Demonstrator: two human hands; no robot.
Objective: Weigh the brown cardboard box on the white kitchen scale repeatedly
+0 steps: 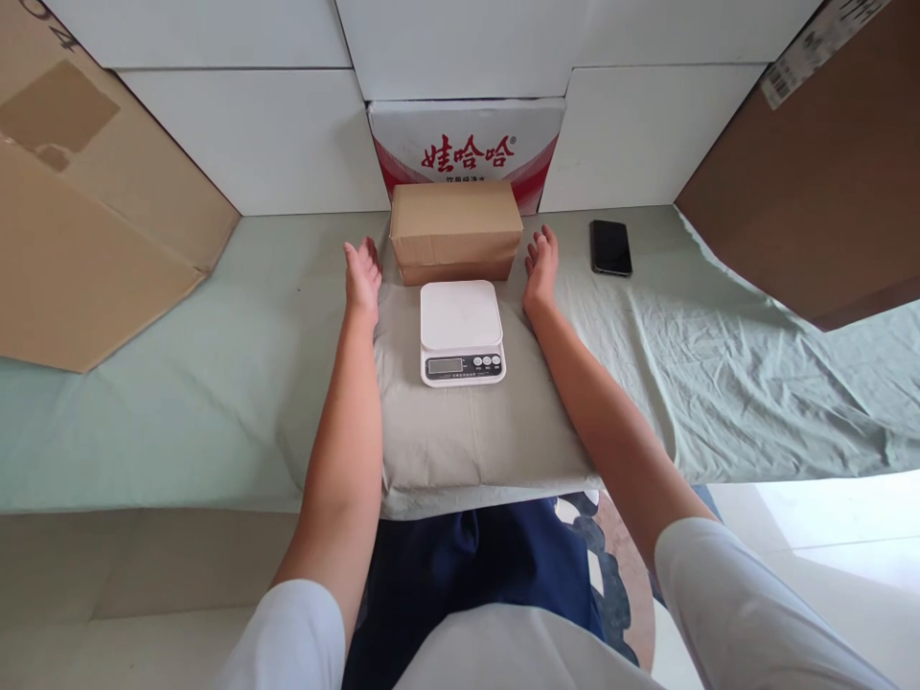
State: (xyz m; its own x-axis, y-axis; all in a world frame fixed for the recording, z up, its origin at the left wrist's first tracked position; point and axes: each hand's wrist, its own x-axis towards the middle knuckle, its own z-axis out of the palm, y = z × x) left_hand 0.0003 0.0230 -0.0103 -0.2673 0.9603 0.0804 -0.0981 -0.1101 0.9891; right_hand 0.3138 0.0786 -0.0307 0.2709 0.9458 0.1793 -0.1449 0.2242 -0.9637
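Note:
A white kitchen scale (461, 318) lies on the green cloth between my forearms, its small display and round buttons facing me. Right behind it sits a closed brown cardboard box (457, 225). My left hand (363, 278) is at the left of the box, holding nothing, with its fingers stretched away from me. On the other side, my right hand (541, 268) is held beside the box's right end, also empty, its fingers extended. A narrow gap shows between each hand and the box.
A white and red carton (467, 134) with red lettering stands against the white wall behind the box. To the right of my right hand lies a black phone (610, 247). Large cardboard pieces flank the cloth-covered surface (287, 402), one left (86, 240), one right (826, 201).

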